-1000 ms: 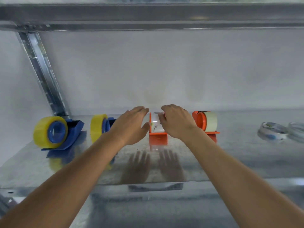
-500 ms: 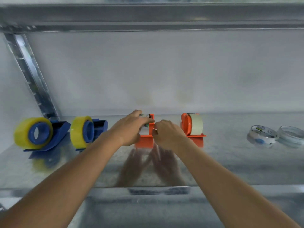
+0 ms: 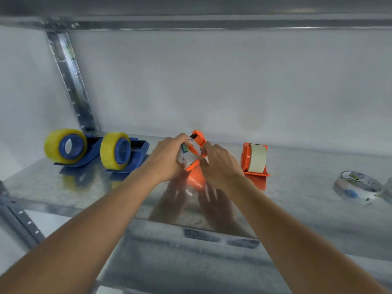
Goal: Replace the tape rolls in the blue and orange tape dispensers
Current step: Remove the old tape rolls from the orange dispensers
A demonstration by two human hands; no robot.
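Observation:
An orange tape dispenser (image 3: 198, 141) with a white labelled roll (image 3: 187, 156) in it is lifted off the metal shelf (image 3: 297, 200) and tilted. My left hand (image 3: 167, 158) grips its left side around the roll. My right hand (image 3: 220, 164) holds its right side, fingers on the orange frame. A second orange dispenser (image 3: 254, 161) with a cream roll stands upright to the right. Two blue dispensers (image 3: 70, 148) (image 3: 122, 151) with yellow rolls stand at the left.
Clear tape rolls (image 3: 358, 185) lie flat at the far right of the shelf. A slanted metal upright (image 3: 70, 81) rises at the back left. Another shelf beam (image 3: 191, 20) runs overhead. The shelf's front lip (image 3: 212, 236) lies below my hands.
Both hands have closed on the middle orange dispenser and raised it off the shelf, tilting it. The view has shifted, so the blue dispensers now sit further right.

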